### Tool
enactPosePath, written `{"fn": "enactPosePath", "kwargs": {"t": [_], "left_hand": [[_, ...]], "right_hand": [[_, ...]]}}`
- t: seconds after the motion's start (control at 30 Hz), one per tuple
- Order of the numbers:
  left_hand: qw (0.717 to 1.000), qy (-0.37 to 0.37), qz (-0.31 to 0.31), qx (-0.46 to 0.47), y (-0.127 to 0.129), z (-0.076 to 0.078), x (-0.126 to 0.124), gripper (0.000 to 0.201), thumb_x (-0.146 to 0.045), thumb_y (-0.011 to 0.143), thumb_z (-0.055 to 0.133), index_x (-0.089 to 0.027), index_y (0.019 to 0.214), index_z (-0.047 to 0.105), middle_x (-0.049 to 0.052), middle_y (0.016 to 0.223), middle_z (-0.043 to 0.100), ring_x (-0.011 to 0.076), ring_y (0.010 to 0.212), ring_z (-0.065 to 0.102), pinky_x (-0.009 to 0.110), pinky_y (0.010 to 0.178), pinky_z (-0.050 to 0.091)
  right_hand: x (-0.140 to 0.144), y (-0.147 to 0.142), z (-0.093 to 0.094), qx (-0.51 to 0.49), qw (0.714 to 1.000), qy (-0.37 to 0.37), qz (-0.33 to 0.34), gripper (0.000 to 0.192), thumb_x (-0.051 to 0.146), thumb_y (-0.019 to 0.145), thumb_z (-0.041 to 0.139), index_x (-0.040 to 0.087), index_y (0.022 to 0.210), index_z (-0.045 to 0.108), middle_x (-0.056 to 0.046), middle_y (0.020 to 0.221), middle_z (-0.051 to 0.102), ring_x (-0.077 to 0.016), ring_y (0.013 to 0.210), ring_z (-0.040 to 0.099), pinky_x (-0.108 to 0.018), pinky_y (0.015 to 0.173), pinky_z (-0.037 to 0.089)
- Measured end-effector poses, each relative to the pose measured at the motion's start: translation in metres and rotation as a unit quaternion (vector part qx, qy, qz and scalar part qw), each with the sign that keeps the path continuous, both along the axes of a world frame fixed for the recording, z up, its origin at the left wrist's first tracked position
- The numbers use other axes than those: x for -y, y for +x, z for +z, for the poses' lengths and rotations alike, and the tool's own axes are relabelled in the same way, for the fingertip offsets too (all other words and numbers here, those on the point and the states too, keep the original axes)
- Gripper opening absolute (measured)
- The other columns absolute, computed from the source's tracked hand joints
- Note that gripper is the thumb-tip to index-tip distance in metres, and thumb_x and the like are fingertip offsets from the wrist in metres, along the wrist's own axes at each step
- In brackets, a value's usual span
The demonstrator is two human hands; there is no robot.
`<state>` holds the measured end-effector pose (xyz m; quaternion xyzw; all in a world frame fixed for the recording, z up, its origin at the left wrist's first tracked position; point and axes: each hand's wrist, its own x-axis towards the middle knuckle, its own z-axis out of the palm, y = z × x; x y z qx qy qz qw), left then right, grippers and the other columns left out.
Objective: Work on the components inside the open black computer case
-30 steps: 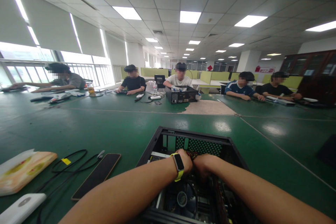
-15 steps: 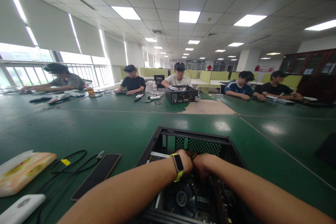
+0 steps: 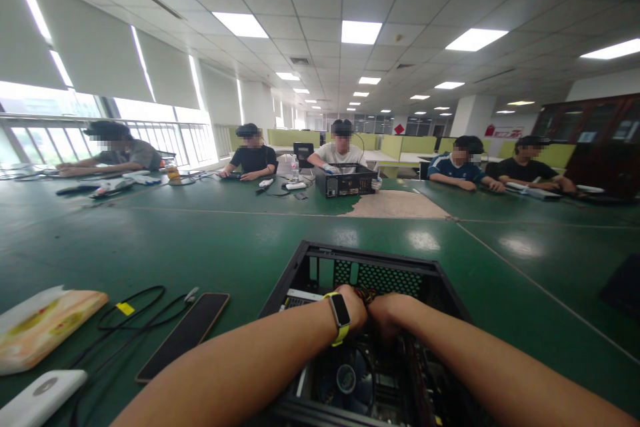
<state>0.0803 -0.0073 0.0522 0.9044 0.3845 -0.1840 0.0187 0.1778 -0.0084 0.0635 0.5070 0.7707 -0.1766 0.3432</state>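
Note:
An open black computer case point(image 3: 373, 259) lies on the green table point(image 3: 150, 240) right in front of me. Both my arms reach down into it. My left hand point(image 3: 356, 307), with a yellow-strapped watch point(image 3: 340, 315) on the wrist, and my right hand point(image 3: 384, 315) press together over a bundle of coloured wires point(image 3: 367, 295) near the case's back wall. The fingers are bent down out of sight, so their grip is hidden. A round fan point(image 3: 345, 377) shows lower in the case.
A dark phone point(image 3: 186, 333), a black cable point(image 3: 135, 310) with a yellow tag, a flat packet point(image 3: 45, 323) and a white device point(image 3: 43, 395) lie to my left. Several people sit at the far side; one handles another black case point(image 3: 346, 181).

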Motion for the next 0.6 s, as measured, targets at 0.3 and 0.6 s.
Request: {"fn": "enactPosePath", "kwargs": {"t": [0.3,0.6], "left_hand": [[0.996,-0.005,-0.026,-0.087,0.000,0.011,0.008,0.034,-0.021,0.066,0.065,-0.023,0.099,0.073,0.012,0.104,0.071,0.0323,0.101,0.062,0.045,0.083,0.048],[0.993,-0.013,-0.033,-0.108,0.002,0.017,0.010,0.036,-0.020,0.067,0.067,-0.020,0.102,0.071,0.012,0.107,0.070,0.0318,0.102,0.061,0.044,0.082,0.049]], "right_hand": [[-0.003,0.001,-0.007,0.014,1.000,-0.009,-0.002,0.024,0.026,0.053,0.081,0.014,0.073,0.074,-0.007,0.072,0.071,-0.0269,0.076,0.068,-0.030,0.064,0.052],[-0.014,0.008,-0.024,-0.040,0.999,-0.023,0.016,0.026,0.031,0.050,0.081,0.015,0.043,0.063,-0.003,0.046,0.061,-0.0224,0.054,0.065,-0.029,0.055,0.052]]}}
